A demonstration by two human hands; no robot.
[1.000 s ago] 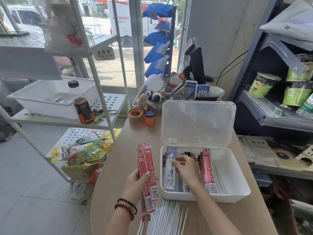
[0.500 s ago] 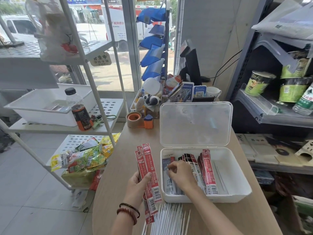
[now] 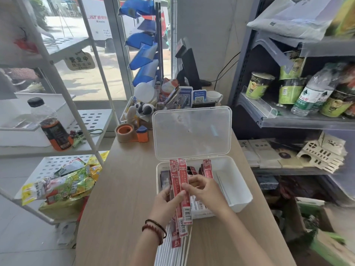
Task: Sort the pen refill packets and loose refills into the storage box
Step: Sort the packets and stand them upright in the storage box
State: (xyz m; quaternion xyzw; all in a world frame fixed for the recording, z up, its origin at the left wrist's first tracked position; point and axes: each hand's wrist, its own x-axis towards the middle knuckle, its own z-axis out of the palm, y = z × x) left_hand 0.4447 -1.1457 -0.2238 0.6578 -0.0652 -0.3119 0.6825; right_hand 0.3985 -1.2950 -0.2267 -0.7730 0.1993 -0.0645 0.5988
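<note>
Head: left hand (image 3: 164, 201), right hand (image 3: 204, 191) grip packets (image 3: 182, 175) over box (image 3: 242, 204) rim.

My L hand (image 3: 166, 200) grips the red packets (image 3: 181, 189) upright; R hand (image 3: 204, 191) pinches them w/ curled fingers.

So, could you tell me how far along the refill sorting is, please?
Done: several sorted packets already stand in the open box. In hand: the left hand holds a bunch of red packets over the box, the right hand pinching them too. Left: that bunch, plus the loose white refills lying on the table.
</note>
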